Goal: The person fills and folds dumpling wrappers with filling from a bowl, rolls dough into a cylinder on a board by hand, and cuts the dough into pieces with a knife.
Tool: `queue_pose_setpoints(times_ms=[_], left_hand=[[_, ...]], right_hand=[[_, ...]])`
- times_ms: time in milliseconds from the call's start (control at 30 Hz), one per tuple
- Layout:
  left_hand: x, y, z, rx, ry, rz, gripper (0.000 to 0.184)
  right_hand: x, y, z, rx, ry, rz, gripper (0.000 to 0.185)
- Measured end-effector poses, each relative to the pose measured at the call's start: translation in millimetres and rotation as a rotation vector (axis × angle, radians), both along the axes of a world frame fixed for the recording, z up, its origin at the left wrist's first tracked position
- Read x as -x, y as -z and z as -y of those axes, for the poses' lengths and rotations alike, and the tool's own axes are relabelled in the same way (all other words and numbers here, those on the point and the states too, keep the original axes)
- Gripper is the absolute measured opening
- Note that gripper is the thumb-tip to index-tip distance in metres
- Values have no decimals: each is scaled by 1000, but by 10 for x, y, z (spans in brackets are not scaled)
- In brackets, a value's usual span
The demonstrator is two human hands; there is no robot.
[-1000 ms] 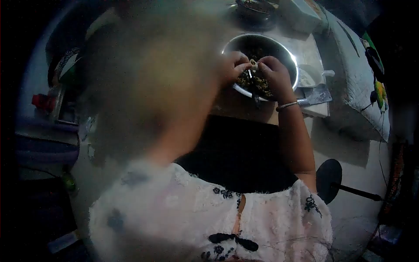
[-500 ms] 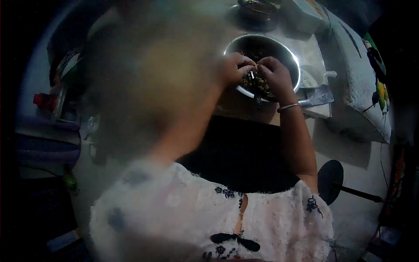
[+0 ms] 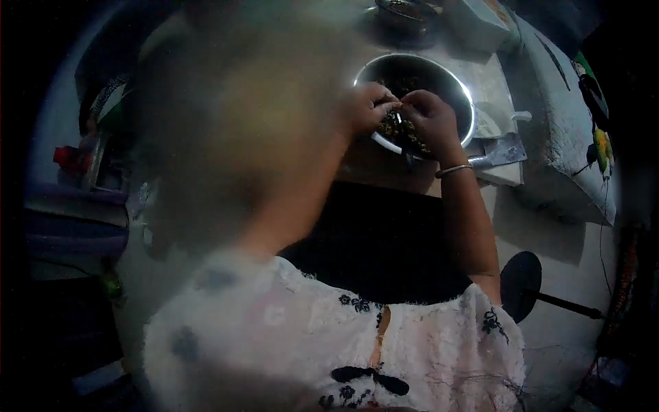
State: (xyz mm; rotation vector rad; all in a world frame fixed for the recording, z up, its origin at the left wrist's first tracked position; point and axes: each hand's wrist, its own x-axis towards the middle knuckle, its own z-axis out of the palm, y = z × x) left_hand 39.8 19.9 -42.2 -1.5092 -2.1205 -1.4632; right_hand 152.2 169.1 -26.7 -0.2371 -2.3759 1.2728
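Viewing remotely through the head camera, I record a small food morsel [image 3: 399, 106] above the metal bowl [image 3: 386, 143], between two sets of fingertips. It lies just right of the left fingertips and just left of the right ones; neither the left hand [image 3: 366, 111] nor the right hand [image 3: 432, 122] is nearer. Thumb and fingers of each appear to pinch it. They hide most of it, so I cannot determine its long axis.

The bowl stands near the front edge of the table [image 3: 374, 170] and contains a chopped greenish-brown mixture [image 3: 417, 141]. A dark-handled utensil [image 3: 408, 161] leans over its front rim. Toward the table's right edge I note a white dish [image 3: 487, 123], contents unclear, and, near the front right corner, a flat metallic item [image 3: 504, 151]. Behind the bowl stands a dark pot [image 3: 408, 27]; its contents are unreadable.
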Motion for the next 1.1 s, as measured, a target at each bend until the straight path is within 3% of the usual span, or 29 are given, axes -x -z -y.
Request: queue_pose_setpoints(times_ms=[167,400,533,600,633,900,1100], left_hand=[[-6,14,4,-25,5,11,10],[-26,-34,33,68,-37,-57,10],[-57,-56,14,43,-16,70,11],[-70,-54,5,-76,97,324,12],[-68,-50,1,-77,97,324,12],[-18,-46,22,41,-38,47,17],[-29,-69,18,13,-32,-19,12]], right_hand=[[-21,-40,33,-186,6,-107,14],[-35,-84,39,-211,-20,-81,11],[-25,-12,18,-32,1,-73,12],[-20,-15,-11,29,17,-61,13],[-24,-22,-30,115,23,-18,14],[-55,-84,20,177,4,-31,17],[-46,-15,39,-3,23,-118,17]])
